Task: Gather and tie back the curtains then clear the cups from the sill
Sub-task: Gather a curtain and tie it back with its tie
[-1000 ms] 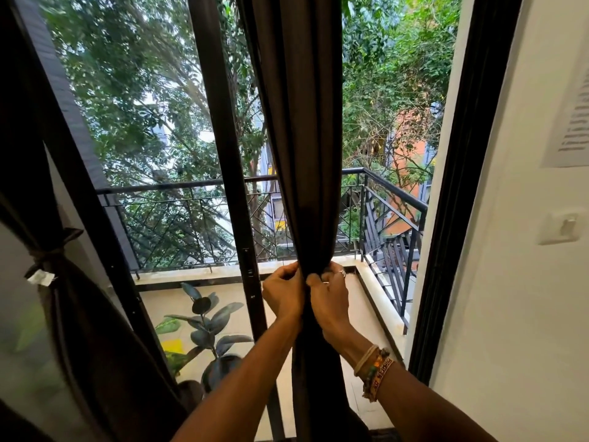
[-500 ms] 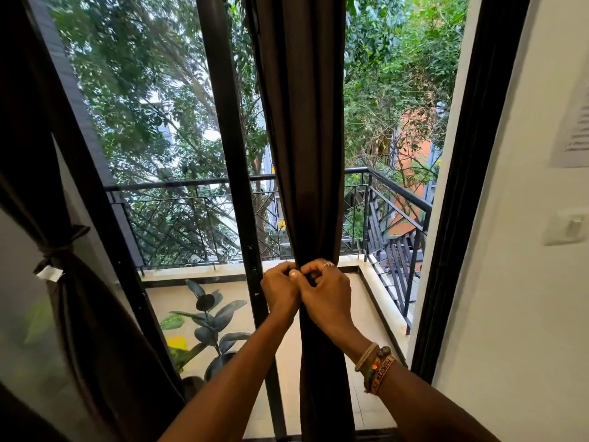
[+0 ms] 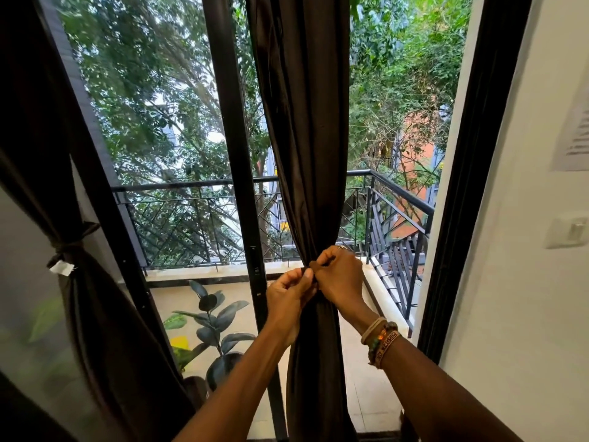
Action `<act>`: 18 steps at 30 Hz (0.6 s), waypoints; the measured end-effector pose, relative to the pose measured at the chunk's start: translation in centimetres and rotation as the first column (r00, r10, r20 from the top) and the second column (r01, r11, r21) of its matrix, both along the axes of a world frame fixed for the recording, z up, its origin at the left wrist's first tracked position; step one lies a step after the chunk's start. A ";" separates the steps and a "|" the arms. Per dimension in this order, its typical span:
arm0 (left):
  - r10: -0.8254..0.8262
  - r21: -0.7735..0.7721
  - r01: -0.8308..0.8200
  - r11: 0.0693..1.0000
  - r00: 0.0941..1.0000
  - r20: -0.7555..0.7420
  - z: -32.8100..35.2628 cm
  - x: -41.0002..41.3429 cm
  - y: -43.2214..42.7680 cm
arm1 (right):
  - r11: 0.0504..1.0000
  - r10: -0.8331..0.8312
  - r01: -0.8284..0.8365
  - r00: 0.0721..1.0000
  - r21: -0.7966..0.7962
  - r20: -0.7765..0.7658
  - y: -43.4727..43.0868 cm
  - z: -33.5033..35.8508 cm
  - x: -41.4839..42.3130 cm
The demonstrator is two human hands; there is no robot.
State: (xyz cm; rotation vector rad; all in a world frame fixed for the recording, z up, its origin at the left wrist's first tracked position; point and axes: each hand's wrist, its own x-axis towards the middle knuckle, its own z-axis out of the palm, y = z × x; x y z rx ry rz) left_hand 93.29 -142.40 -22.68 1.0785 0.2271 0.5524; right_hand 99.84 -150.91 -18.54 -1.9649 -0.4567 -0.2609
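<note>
- Centrally, a dark brown centre curtain (image 3: 302,138) is seen hanging in front of the glass, just right of the black door post (image 3: 236,154). It is drawn in to a narrow waist at the height of the hands and spreads out again above and below.
- The left hand (image 3: 288,299) is held against the left side of that waist. Its fingers are curled, and the thumb and forefinger are pinched on the fabric.
- The right hand (image 3: 341,279) is set against the right side of the waist, fingertips meeting those of the left hand. Its fingers are curled round a small dark end of cloth. Whether this is a separate band or a fold of the curtain cannot be told.
- A ring (image 3: 341,247) is worn on the right hand, and several woven bracelets (image 3: 381,339) are stacked on that wrist.
- At the far left, the left curtain (image 3: 105,314) is bound at its middle by a knotted tie (image 3: 71,247), with a white tag (image 3: 62,268) hanging just below the knot.
- Through the glass, a balcony with a black railing (image 3: 191,185) is seen. A potted plant (image 3: 216,317) with broad dark leaves stands on the balcony floor to the left of the centre curtain, and trees (image 3: 153,90) rise beyond.
- On the white wall at the right, a switch (image 3: 570,231) is mounted, with a sheet of paper (image 3: 573,132) fixed above it.
</note>
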 end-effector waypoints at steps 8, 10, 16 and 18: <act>0.000 0.088 0.003 0.996 0.999 -0.040 0.8 0.0 1.6 | 0.947 0.314 -0.269 0.892 0.176 -0.325 -0.4 0.6 0.4; -0.010 0.108 0.016 0.994 0.998 -0.062 1.0 0.2 1.7 | 0.950 0.312 -0.294 0.900 0.105 -0.305 -0.1 0.8 0.5; 0.090 0.271 -0.065 0.960 0.993 -0.082 1.6 0.5 1.4 | 0.947 0.319 -0.302 0.830 0.112 -0.456 0.7 3.0 1.0; 0.174 0.383 -0.132 0.914 0.982 -0.079 1.6 0.8 1.4 | 0.945 0.325 -0.301 0.806 0.130 -0.495 1.1 3.3 1.0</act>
